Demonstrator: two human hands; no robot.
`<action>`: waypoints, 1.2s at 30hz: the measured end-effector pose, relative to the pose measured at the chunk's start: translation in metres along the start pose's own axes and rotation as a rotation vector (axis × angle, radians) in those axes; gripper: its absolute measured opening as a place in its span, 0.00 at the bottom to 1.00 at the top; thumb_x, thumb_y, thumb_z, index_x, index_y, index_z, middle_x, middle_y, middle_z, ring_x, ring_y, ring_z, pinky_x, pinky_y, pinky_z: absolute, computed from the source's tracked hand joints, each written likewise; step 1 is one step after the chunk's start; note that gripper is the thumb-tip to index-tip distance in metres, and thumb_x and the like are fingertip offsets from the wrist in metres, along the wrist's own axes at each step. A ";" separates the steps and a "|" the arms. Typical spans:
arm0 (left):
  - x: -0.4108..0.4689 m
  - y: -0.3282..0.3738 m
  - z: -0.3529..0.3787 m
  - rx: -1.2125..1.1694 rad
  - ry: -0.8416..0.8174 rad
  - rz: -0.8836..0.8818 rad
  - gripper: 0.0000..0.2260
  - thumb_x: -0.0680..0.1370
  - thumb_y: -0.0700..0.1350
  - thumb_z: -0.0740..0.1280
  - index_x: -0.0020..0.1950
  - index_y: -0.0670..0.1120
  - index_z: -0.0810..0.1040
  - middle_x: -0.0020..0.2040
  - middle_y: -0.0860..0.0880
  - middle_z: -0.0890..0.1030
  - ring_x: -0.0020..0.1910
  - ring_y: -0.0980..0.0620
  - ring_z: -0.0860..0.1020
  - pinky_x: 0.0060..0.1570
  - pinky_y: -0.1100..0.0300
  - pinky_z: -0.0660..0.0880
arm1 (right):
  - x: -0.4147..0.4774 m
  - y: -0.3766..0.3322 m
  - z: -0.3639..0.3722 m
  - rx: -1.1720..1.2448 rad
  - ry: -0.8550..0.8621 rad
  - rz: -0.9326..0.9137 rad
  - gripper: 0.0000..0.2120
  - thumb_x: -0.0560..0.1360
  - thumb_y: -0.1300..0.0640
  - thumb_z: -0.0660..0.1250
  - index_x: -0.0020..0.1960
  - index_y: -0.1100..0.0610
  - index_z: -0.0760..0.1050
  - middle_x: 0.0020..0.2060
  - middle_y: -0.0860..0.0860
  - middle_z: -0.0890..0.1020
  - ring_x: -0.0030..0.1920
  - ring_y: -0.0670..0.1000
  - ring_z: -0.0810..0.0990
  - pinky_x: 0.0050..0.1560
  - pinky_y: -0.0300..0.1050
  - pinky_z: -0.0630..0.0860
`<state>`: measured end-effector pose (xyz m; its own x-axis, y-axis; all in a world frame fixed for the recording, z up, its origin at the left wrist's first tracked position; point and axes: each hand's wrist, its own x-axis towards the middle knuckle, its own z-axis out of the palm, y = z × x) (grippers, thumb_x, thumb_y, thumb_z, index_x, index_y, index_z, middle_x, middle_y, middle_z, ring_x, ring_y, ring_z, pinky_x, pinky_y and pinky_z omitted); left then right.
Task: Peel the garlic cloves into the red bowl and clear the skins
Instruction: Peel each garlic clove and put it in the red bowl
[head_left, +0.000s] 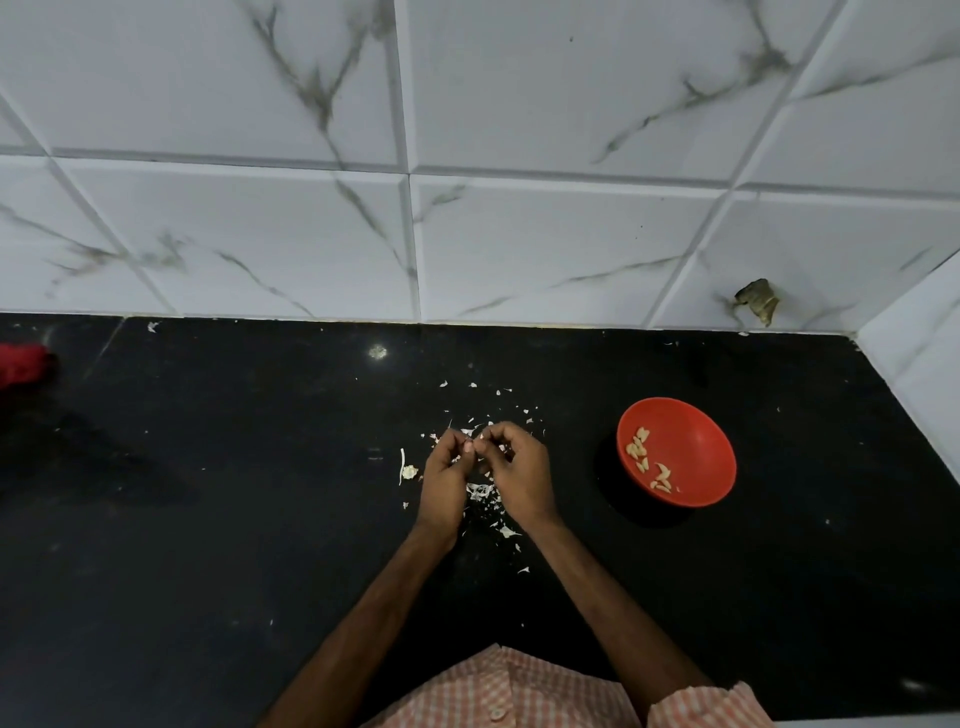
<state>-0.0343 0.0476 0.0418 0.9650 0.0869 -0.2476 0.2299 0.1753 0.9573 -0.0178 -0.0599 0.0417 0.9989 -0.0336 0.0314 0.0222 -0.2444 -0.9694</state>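
Checked pink and white cloth of a shirt (519, 691) sits closest, at the bottom. Two bare arms reach out from it over the black desk (208, 571).

The left hand (444, 480) and the right hand (519, 475) meet in the middle, fingertips touching. Both are curled in, with the fingers pinched together on something tiny and pale. It may be a garlic clove (470, 447), but it is too small to be sure. I cannot tell which hand really has it.

Under and around the hands lie lots of white garlic skins (480, 491), scattered in small bits on the desk. A small pale lump (410, 471) and a thin white strip lie just left of the left hand.

Off to the right, well apart from the hands, stands the red bowl (691, 447). Peeled cloves (638, 444) lie inside it, some near its left side and some near the front.

At the far left edge, something red (23, 364) lies on the desk, too blurry to name.

Behind it all rises a wall of white tiles (260, 234) with grey streaks. Low on the right, one tile has a broken patch (758, 300).
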 end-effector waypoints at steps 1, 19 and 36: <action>-0.001 0.002 0.002 -0.044 0.004 -0.041 0.07 0.82 0.35 0.59 0.46 0.40 0.74 0.38 0.46 0.77 0.39 0.54 0.77 0.41 0.59 0.75 | 0.000 -0.002 -0.001 -0.044 0.011 -0.066 0.02 0.76 0.64 0.72 0.45 0.59 0.80 0.42 0.49 0.82 0.44 0.48 0.82 0.44 0.42 0.80; 0.000 -0.003 0.000 0.350 0.032 0.227 0.08 0.81 0.50 0.60 0.42 0.52 0.73 0.37 0.52 0.78 0.37 0.56 0.73 0.40 0.50 0.73 | 0.002 -0.011 0.010 -0.263 0.046 0.104 0.14 0.84 0.56 0.58 0.40 0.55 0.70 0.35 0.48 0.77 0.36 0.47 0.75 0.40 0.42 0.69; 0.012 -0.022 -0.019 0.618 0.117 0.082 0.06 0.80 0.48 0.69 0.56 0.51 0.77 0.50 0.56 0.81 0.46 0.57 0.80 0.47 0.54 0.77 | 0.002 -0.010 -0.005 0.609 0.043 0.422 0.09 0.79 0.73 0.63 0.54 0.64 0.79 0.47 0.57 0.85 0.47 0.50 0.85 0.50 0.42 0.83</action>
<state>-0.0299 0.0640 0.0149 0.9704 0.1888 -0.1506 0.2199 -0.4325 0.8744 -0.0164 -0.0627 0.0526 0.9253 -0.0465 -0.3763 -0.3325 0.3778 -0.8641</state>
